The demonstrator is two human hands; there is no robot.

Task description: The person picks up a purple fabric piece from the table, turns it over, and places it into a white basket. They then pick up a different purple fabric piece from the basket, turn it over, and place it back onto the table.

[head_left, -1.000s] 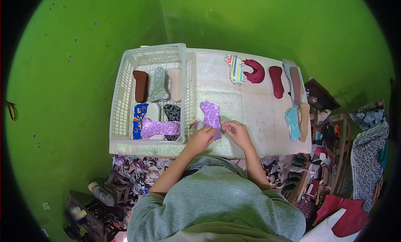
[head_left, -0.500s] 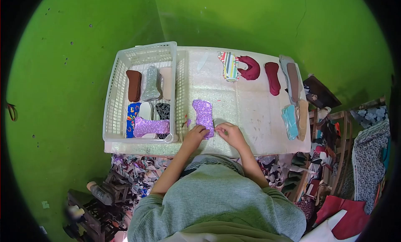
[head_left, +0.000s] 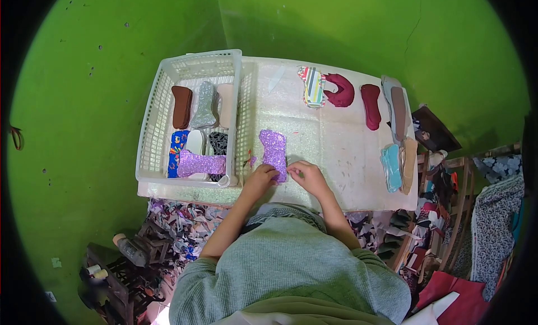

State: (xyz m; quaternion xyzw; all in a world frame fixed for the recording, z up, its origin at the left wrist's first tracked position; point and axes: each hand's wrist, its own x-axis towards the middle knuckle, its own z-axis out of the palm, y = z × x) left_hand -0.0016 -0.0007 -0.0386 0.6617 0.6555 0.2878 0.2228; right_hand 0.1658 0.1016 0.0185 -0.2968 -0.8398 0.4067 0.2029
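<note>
A stack of purple glittery cut pieces (head_left: 273, 145), shaped like shoe uppers with a flared top, lies on the table in front of me. My left hand (head_left: 261, 181) has its fingers curled over the lower left end of this stack. At the lower right edge, my right hand (head_left: 309, 178) is closed in a pinch; whatever sits between its fingertips is too small to make out. Small purple and red scraps (head_left: 253, 159) lie left of the stack.
A white plastic basket (head_left: 147, 129) on the left holds brown, silver, beige, blue-patterned, white, black and purple cut pieces. Striped (head_left: 314, 87), maroon (head_left: 370, 106), turquoise (head_left: 391, 168) and tan (head_left: 408, 165) pieces lie toward the right. Fabric scraps (head_left: 185, 230) cover the floor.
The view has shifted slightly. Both hands stay at the lower end of the purple stack, with only small finger movement.
</note>
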